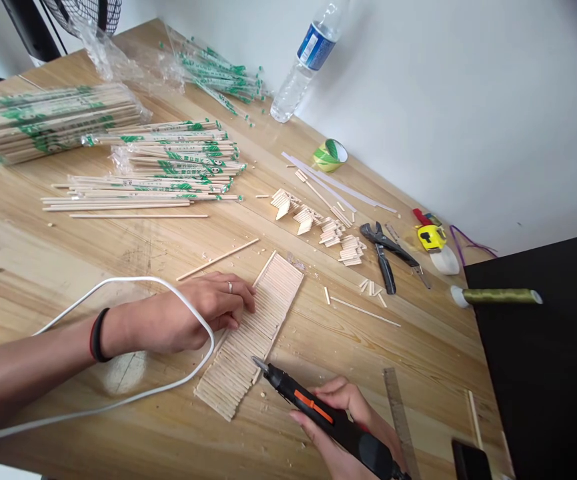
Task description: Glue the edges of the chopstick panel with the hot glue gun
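A narrow panel (254,333) of short wooden sticks laid side by side lies slantwise on the table, with long sticks along its edges. My left hand (208,310) has its fingers bent and pressed on the panel's left edge, holding it. In my right hand (348,420) is a black pen-shaped tool (328,417) with an orange slider and a pointed metal tip. The tip points at the panel's lower right part; whether it touches cannot be told. A white cord (168,387) loops over my left wrist and hand. One loose chopstick (218,259) lies just beyond that hand.
Wrapped chopsticks (173,160) and a large pack (53,123) lie at left. Small stick pieces (331,230), pliers (385,257), a tape measure (431,237) and a thread spool (501,297) lie at right. A ruler (398,413) lies by my right hand. A bottle (303,63) stands by the wall.
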A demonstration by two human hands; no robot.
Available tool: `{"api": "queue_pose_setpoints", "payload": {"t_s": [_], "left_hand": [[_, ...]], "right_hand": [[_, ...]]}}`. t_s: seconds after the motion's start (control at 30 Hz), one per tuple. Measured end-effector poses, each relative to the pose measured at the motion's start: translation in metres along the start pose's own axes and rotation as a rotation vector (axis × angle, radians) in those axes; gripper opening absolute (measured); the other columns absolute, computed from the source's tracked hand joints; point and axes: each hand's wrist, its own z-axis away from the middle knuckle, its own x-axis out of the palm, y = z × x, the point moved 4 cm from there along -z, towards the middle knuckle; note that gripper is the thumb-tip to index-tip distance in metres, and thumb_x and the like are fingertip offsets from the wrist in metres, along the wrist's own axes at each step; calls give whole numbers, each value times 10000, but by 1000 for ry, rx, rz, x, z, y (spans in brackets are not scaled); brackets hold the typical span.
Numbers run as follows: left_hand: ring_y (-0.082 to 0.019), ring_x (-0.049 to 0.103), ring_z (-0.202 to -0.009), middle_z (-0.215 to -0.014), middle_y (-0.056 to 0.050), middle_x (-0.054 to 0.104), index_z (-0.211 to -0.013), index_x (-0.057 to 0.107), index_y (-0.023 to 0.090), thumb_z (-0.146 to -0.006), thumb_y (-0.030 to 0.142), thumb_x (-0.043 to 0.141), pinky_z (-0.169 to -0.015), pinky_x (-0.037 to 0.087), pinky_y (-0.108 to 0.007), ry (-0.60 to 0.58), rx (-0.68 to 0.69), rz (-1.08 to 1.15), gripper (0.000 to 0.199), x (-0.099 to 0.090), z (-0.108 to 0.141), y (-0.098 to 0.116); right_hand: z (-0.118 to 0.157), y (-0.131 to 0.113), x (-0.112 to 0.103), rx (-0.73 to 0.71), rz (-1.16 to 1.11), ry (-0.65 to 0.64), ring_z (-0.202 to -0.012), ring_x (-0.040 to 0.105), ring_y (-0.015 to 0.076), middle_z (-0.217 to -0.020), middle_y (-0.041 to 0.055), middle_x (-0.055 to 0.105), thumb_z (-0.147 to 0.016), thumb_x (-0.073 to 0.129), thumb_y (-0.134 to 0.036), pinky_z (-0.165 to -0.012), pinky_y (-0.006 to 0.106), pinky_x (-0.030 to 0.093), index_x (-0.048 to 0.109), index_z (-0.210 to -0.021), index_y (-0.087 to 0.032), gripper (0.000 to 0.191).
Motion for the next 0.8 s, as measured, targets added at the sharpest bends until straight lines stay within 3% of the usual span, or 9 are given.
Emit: {"api": "queue_pose_setpoints", "payload": {"t_s": [0.13,0.33,0.5,0.8], "left_hand": [[-261,681,-1195,-1146,-134,745,-909,638,176,-1021,87,542,-1000,558,-390,14,12,15,172,-1,0,1],[-252,687,-1185,-1159,-127,752,-879,637,179,-1030,127,581,-1004,538,-356,37,34,52,170,1,1,-2],[-258,690,-1165,-1132,-128,744,-925,645,166,-1029,122,591,-1001,538,-352,43,31,50,125,1,2,-3],[-249,696,-1116,-1113,-135,734,-983,619,164,-1057,103,485,-980,539,-365,29,-3,7,165,-1,-2,5]], "right_hand": [[0,1,1,21,-24,38,-643,736,170,-806,-24,711,-920,724,-294,-595,247,603,549,-895,-277,178],[-5,-7,-1,-20,-33,69,-506,687,142,-682,-48,683,-903,711,-275,-469,201,547,535,-802,-274,202],[-5,-7,1,17,-38,49,-610,735,163,-750,-13,712,-898,698,-256,-555,217,591,557,-809,-266,167],[-3,-4,2,56,-61,38,-600,733,163,-751,-2,714,-902,723,-289,-541,217,582,593,-808,-253,165]]}}
